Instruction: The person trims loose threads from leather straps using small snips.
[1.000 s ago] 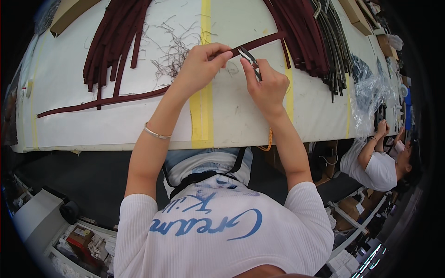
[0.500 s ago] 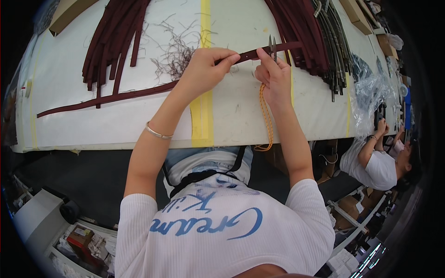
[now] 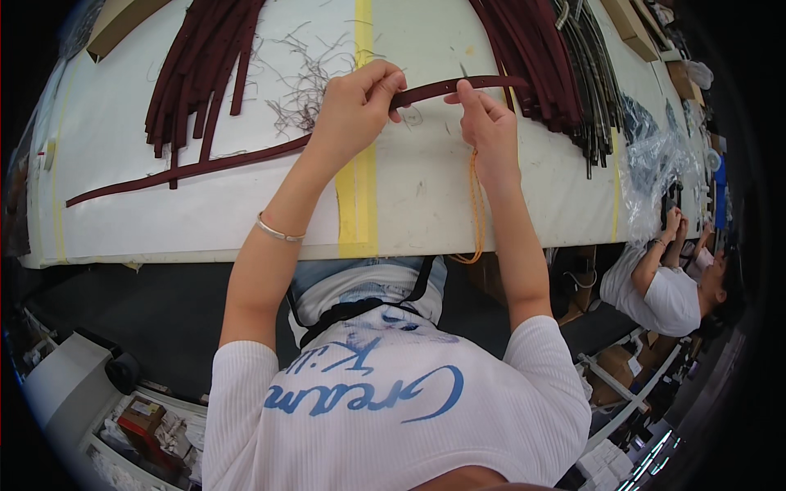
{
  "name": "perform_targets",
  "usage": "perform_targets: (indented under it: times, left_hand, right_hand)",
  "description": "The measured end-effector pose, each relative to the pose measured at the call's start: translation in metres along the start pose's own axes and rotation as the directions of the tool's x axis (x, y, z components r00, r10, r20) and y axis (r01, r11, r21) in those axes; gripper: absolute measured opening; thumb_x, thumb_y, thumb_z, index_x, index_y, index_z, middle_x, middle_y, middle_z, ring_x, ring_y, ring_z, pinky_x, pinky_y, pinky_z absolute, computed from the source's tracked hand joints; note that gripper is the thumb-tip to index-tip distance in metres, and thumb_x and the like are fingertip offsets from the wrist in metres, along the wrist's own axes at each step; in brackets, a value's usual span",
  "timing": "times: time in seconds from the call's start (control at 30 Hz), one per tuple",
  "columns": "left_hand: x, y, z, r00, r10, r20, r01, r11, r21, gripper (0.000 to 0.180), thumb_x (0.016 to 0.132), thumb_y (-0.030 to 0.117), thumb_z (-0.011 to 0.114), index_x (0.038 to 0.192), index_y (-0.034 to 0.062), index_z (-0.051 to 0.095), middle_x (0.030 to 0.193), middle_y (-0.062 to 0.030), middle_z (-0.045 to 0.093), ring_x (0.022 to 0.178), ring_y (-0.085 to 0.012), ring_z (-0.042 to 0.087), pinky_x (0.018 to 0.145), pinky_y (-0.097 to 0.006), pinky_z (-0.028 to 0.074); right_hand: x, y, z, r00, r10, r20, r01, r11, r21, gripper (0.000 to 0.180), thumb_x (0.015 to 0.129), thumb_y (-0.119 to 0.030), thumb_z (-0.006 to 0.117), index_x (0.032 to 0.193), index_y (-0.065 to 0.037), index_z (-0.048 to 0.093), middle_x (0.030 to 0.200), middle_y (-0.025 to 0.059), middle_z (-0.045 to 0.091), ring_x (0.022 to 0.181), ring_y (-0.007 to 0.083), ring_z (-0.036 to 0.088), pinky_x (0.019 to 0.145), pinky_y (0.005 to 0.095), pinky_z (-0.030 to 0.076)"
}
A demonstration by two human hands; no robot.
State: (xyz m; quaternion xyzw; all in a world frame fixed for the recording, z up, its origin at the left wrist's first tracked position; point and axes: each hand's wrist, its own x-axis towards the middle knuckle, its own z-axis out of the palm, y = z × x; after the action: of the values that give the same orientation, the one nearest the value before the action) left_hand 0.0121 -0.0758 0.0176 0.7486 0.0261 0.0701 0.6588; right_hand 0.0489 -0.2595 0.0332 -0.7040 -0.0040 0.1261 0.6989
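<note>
Maroon strap (image 3: 446, 86), left hand (image 3: 354, 105), right hand (image 3: 489, 129) pinching

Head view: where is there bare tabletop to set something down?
Bare white table along the near edge, below the long maroon strip, left of the yellow tape. Another patch right of the right hand, below the strap pile. Crowded: left strap bundle, thread scraps, both hands; left hand.

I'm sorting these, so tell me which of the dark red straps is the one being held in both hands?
The long dark red strap running alone across the white table: left hand and right hand pinch it, while the others lie untouched in two piles.
</note>
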Motion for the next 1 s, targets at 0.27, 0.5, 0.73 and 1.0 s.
perform_targets:
  times: [0.27,0.5,0.73,1.0]
  left_hand:
    - [0.001,0.001,0.001,1.000,0.030,-0.010,-0.030,0.999,-0.011,0.016,0.096,0.013,0.055,0.094,-0.0008,0.062,0.075,-0.0034,0.064,0.059,-0.0074,0.058,0.055,-0.020,0.043]
    - [0.001,0.002,0.003,1.000,0.014,0.015,-0.014,1.000,0.018,0.016,0.096,0.014,0.056,0.094,0.0001,0.063,0.073,-0.0029,0.063,0.057,-0.0068,0.056,0.053,-0.021,0.043]
    - [0.004,0.002,-0.004,0.997,-0.021,0.069,0.028,0.995,-0.099,0.017,0.097,0.018,0.054,0.096,0.0027,0.062,0.075,-0.0052,0.065,0.056,-0.0066,0.056,0.052,-0.020,0.042]
    - [0.006,0.002,-0.010,0.993,0.067,-0.099,-0.063,0.997,0.050,0.019,0.097,0.018,0.053,0.095,0.0023,0.064,0.077,-0.0055,0.069,0.065,-0.0100,0.063,0.055,-0.021,0.044]
  right_hand:
    - [-0.015,0.021,0.014,0.739,-0.639,0.212,0.565,0.417,-0.712,0.029,0.082,-0.032,0.072,0.074,-0.006,0.062,0.047,0.0062,0.052,0.036,0.0192,0.047,0.038,0.0315,0.034]
    - [-0.015,0.025,0.014,0.710,-0.637,0.301,0.564,0.257,-0.785,0.031,0.084,-0.031,0.070,0.070,-0.007,0.058,0.046,0.0069,0.050,0.036,0.0217,0.049,0.037,0.0332,0.034]
    - [-0.009,-0.001,0.003,0.989,0.139,0.056,-0.139,0.990,-0.013,0.039,0.089,-0.028,0.068,0.060,-0.012,0.048,0.049,-0.0078,0.032,0.042,0.0035,0.025,0.042,0.0250,0.018]
    - [-0.002,0.011,-0.002,0.997,0.053,0.053,-0.066,0.949,0.309,0.043,0.087,-0.021,0.070,0.057,-0.018,0.039,0.050,-0.0100,0.028,0.043,0.0028,0.019,0.044,0.0252,0.013]
